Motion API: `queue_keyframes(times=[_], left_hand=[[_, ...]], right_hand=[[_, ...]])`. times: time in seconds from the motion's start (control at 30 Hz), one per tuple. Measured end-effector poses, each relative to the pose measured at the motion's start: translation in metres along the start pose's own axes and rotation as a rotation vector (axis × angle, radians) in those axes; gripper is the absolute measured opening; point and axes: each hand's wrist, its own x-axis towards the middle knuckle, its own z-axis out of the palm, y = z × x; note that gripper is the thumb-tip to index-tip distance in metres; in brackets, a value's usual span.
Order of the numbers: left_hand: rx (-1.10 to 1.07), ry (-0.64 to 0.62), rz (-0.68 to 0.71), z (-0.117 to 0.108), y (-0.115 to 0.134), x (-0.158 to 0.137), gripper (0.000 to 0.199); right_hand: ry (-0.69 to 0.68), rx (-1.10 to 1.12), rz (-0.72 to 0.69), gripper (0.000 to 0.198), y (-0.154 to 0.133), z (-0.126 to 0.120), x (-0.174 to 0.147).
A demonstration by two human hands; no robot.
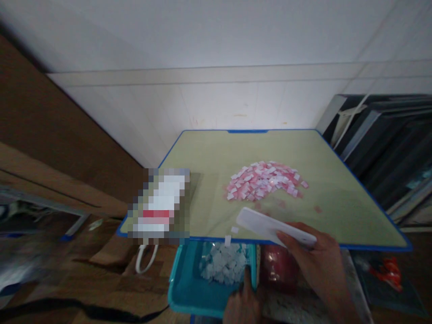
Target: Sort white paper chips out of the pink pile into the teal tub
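Note:
My right hand (pixel 317 256) grips a long flat white plastic strip (pixel 266 225) with rounded ends, held over the near edge of the pale green board. Beyond the strip lies a heap of small pink and white square pieces (pixel 261 180). Two white pieces (pixel 228 240) are at the board's front edge, just above a teal plastic basket (pixel 175 288). In the basket sits a pile of whitish pieces (pixel 224 265), partly in clear plastic. My left hand (pixel 243 306) is closed at the basket's near right side, index finger along its inner wall.
The blue-rimmed green board (pixel 209 153) stands against a white wall. A blurred-out white and red object (pixel 158 202) with a white loop lies at its left. Dark panels (pixel 398 139) lean at the right. A shiny dark red object (pixel 278 267) sits below the board.

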Motion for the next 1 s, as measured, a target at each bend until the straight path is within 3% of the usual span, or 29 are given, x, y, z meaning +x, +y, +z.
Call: queue_keyframes(times=[0.1,0.27,0.5,0.73,0.8,1.0], left_hand=[[-0.042,0.039,0.035,0.002,-0.001,0.000,0.039],[0.010,-0.036,-0.020,0.001,0.002,0.002,0.041],[-0.051,0.012,0.045,0.003,-0.002,0.000,0.035],[-0.073,0.061,0.062,0.008,-0.003,0.001,0.058],[-0.059,0.043,0.058,0.005,-0.001,0.000,0.064],[-0.057,0.023,-0.002,-0.004,0.002,-0.003,0.052]], right_hand=[[0.001,0.007,0.027,0.020,-0.001,-0.001,0.001],[-0.062,0.011,-0.052,0.018,-0.002,0.002,0.001],[-0.037,0.022,0.027,0.018,0.002,-0.004,-0.006],[-0.125,-0.044,-0.035,0.018,0.003,-0.007,-0.011],[-0.118,-0.021,-0.018,0.017,0.001,-0.006,-0.012],[0.020,0.046,0.073,0.015,0.001,-0.003,-0.015]])
